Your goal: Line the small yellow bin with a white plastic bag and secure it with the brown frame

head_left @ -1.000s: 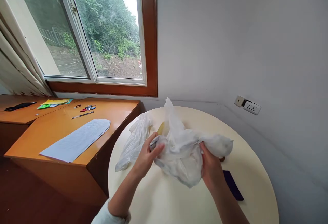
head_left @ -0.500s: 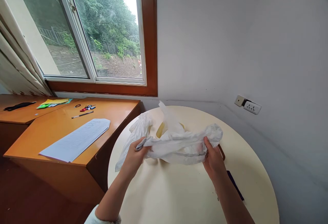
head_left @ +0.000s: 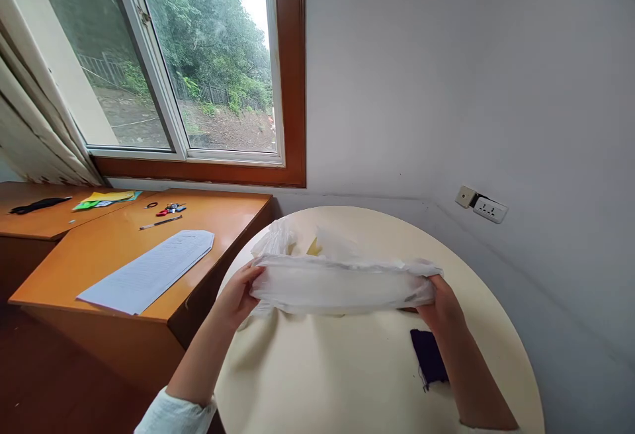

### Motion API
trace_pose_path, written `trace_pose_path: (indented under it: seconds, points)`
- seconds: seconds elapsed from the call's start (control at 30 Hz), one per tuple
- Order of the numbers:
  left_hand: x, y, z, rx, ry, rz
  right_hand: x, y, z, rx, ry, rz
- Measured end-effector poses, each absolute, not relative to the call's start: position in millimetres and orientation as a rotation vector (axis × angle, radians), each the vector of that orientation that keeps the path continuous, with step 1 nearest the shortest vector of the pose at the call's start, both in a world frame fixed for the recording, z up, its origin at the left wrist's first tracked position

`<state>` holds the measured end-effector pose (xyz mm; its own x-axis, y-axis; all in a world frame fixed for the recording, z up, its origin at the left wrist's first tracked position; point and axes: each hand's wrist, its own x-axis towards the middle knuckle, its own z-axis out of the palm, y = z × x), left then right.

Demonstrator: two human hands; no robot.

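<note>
A translucent white plastic bag (head_left: 337, 285) is stretched sideways above the round cream table (head_left: 337, 368). My left hand (head_left: 241, 295) grips its left end, and my right hand (head_left: 439, 302) holds the right end, with some fingers behind the plastic. Behind it, another crumpled white bag (head_left: 275, 239) lies on the table, mostly covered. A bit of something yellow (head_left: 314, 247) peeks out over the held bag's upper edge. Beside my right forearm is a dark purple cloth piece (head_left: 429, 354) with loose threads.
To the left stands an orange-brown desk (head_left: 114, 242) with paper sheets (head_left: 153, 268), a pen (head_left: 161, 223), keys (head_left: 171, 209) and yellow and green packets (head_left: 109, 198). A wall socket (head_left: 490, 210) sits on the right. The window (head_left: 198, 57) is behind the desk.
My hands have moved apart, pulling the bag wider and flatter. The bag now hides more of the yellow thing, while more of the purple cloth shows.
</note>
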<state>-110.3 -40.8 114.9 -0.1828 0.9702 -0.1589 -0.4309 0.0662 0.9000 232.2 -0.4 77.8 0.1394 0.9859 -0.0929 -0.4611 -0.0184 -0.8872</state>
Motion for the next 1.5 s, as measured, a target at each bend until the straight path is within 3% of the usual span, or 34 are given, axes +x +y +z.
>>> trace_pose_path:
  seconds: [0.23,0.37,0.5,0.67,0.8,0.87,1.17,1.37,1.5]
  points:
    - [-122.6,-50.0,141.6,1.443,1.302,0.946,235.6,13.2,84.8,-1.138,-0.918,1.014]
    - [-106.3,-54.8,153.9,1.823,1.489,0.855,235.1,9.8,93.3,-1.372,-1.194,0.837]
    - [-65.5,-52.3,144.8,2.154,1.640,0.694,228.8,-6.7,103.5,-1.241,-1.493,0.782]
    - [-41.4,-39.1,124.5,2.362,1.848,0.794,212.9,-14.9,97.3,-1.287,-1.986,0.608]
    - [-45.7,-39.2,131.0,2.321,1.671,0.939,202.3,-3.7,88.3,-1.383,-2.076,0.398]
    - [-47.4,-41.1,138.7,2.196,1.565,1.001,200.1,1.9,89.8,-1.340,-2.021,0.443]
    - [-44.0,-15.6,155.9,1.667,1.280,1.266,196.0,20.7,106.3,-1.012,-1.202,1.181]
    - [-44.6,-11.2,168.4,1.704,1.306,1.094,194.5,32.2,118.3,-0.928,-0.976,1.356]
    - [-50.9,-19.7,182.2,1.981,1.280,0.846,204.9,28.2,143.7,-0.911,-1.315,1.404]
